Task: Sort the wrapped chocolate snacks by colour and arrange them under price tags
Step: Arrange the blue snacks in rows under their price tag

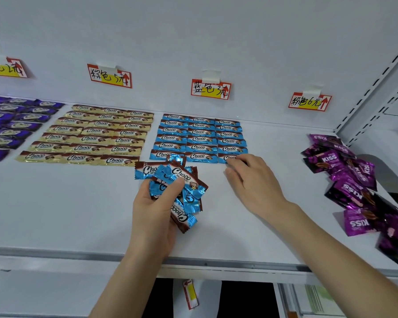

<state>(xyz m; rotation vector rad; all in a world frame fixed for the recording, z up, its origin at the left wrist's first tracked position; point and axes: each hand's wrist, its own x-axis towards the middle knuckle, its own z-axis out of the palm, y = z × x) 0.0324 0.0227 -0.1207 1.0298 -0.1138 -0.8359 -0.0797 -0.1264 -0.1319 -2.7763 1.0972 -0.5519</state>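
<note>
Blue Choco snacks (199, 138) lie in three neat columns on the white shelf (67, 214) under the blue price tag (210, 89). My left hand (154, 214) grips a loose bunch of blue Choco snacks (179, 187) just in front of those rows. My right hand (253, 182) reaches to the front right snack of the blue group (228, 157), its fingertips touching the wrapper. Gold Choco snacks (94, 136) lie in rows under the second price tag (109, 75). Purple Choco snacks (12, 125) fill the far left.
A heap of magenta Kiss snacks (359, 187) lies at the shelf's right end, below and right of the fourth price tag (309, 102). A slotted shelf upright (377, 88) rises at the right. The shelf's front edge (78, 255) runs across below my wrists.
</note>
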